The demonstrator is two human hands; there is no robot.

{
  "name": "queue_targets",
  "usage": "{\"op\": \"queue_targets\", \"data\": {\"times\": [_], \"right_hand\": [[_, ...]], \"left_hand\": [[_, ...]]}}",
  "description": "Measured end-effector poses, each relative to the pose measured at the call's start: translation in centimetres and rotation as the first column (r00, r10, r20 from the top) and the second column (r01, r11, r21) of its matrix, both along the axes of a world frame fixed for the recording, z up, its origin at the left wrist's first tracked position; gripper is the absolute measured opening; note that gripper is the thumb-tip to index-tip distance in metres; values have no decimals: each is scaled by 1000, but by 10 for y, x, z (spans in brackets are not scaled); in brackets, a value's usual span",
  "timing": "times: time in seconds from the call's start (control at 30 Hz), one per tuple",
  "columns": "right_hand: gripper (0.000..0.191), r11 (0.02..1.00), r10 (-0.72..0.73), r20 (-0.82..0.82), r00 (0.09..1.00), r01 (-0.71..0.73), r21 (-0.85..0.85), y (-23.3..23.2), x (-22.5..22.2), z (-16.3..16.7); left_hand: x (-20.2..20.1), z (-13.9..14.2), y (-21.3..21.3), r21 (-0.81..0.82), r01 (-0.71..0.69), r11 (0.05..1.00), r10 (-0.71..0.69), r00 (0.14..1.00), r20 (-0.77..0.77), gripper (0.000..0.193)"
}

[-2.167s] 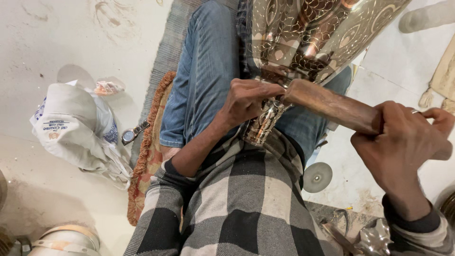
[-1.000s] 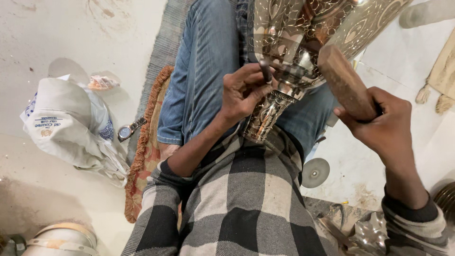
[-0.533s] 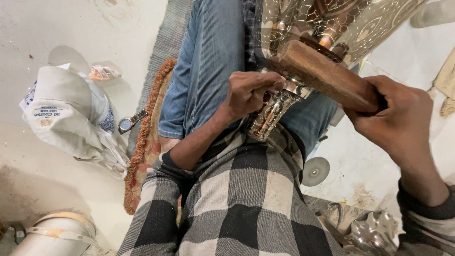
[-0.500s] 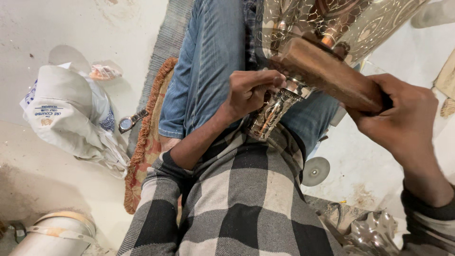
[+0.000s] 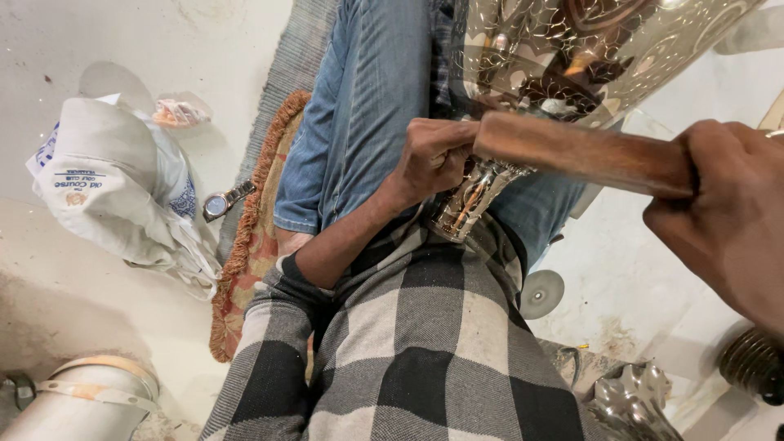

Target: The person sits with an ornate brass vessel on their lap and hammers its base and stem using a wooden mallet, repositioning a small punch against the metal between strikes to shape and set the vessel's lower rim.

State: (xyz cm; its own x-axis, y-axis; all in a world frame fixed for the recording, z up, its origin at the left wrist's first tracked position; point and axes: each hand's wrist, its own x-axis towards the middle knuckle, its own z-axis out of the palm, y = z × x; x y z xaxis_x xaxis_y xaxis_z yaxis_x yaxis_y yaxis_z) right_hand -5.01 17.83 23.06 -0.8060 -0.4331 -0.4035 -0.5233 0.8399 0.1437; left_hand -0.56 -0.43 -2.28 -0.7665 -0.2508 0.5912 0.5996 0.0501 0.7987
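My left hand is closed against the narrow neck of a shiny engraved metal vessel that rests on my lap over blue jeans; what sits inside the fingers is hidden. My right hand grips a brown wooden mallet, held level, its head end right beside my left hand's knuckles and against the vessel's lower body. The vessel's slim foot points toward my checked shirt.
A white printed cloth bag and a wristwatch lie on the pale floor at left, beside a fringed mat. A metal cylinder is at the lower left. A small metal disc and embossed metal pieces lie at lower right.
The mallet has swung down from a raised, tilted position to level, its head now at the vessel beside my left hand. The left hand kept its place on the neck.
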Motion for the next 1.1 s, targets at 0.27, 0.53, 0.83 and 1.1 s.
{"op": "queue_targets", "data": {"times": [0.27, 0.53, 0.83, 1.1], "right_hand": [[24, 982, -186, 51, 981, 184, 32, -3, 3, 5], [23, 972, -223, 50, 974, 226, -68, 0, 13, 0], [22, 996, -2, -85, 996, 10, 93, -6, 17, 0], [24, 986, -128, -78, 989, 118, -120, -11, 28, 0]], "left_hand": [[-2, 1, -2, -18, 16, 1000, -16, 999, -29, 46], [-4, 4, -5, -21, 30, 999, -31, 998, -57, 47], [-7, 0, -1, -45, 28, 999, -29, 999, -21, 38], [-6, -2, -5, -46, 59, 997, -61, 997, -47, 41]]}}
